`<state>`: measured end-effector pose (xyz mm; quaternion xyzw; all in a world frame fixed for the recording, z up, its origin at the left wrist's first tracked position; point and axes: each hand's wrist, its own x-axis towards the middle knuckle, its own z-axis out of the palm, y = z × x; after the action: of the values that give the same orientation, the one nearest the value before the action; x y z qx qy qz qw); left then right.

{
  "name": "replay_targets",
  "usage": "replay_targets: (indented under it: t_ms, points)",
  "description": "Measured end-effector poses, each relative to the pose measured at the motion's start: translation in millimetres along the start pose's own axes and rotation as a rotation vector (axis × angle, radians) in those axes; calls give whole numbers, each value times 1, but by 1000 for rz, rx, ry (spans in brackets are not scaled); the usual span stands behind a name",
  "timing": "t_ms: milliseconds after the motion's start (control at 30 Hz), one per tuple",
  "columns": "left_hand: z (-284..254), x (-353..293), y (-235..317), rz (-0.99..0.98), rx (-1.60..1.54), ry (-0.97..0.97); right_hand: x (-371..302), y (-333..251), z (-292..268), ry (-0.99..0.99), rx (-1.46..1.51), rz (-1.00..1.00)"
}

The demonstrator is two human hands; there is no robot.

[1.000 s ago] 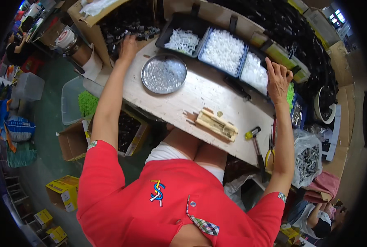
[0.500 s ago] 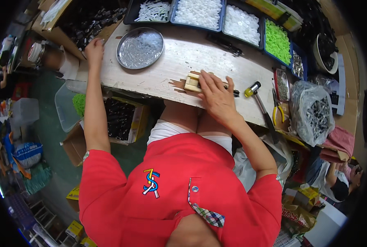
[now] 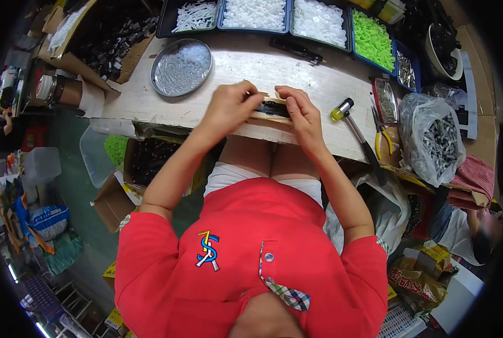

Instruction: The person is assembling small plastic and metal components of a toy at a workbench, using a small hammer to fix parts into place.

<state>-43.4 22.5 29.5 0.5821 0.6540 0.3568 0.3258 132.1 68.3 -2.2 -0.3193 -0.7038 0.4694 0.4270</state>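
A small wooden jig (image 3: pixel 273 119) lies near the front edge of the workbench, with a long black part (image 3: pixel 275 107) set in its groove. My left hand (image 3: pixel 229 110) is at the jig's left end, thumb and fingertips pinched together; whatever is between them is hidden. Around the right end curls my right hand (image 3: pixel 305 115), its thumb on top by the black part and its fingers at the far side. A hammer (image 3: pixel 359 137) with a yellow and metal head rests to the right of the jig, and yellow-handled pliers (image 3: pixel 382 138) lie beyond it.
A round metal tray (image 3: pixel 181 67) of small clear parts sits at the left. Bins of white pieces (image 3: pixel 254 14) and green pieces (image 3: pixel 372 42) line the back. A carton (image 3: pixel 130 70) of dark parts stands far left, a plastic bag (image 3: pixel 434 141) of metallic parts far right.
My left hand has come from the carton at the left to the jig. My right hand has shifted from lying over the jig to gripping its right end, uncovering the black part.
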Motion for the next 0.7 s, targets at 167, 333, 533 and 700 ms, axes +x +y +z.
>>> replay_targets:
  t_ms: [167,333,533,700]
  points:
    - [24,3,5,197,426,79,-3,-5,1,-34,-81,-20]
    - [11,9,-21,-254,-421,-102,-3,-5,2,-22,-112,-67]
    - [15,6,-23,-333,-779,-68,1,-6,1,-7,-93,-50]
    - [10,17,-10,-207,-38,-61,22,-10,-61,127,-387,-82]
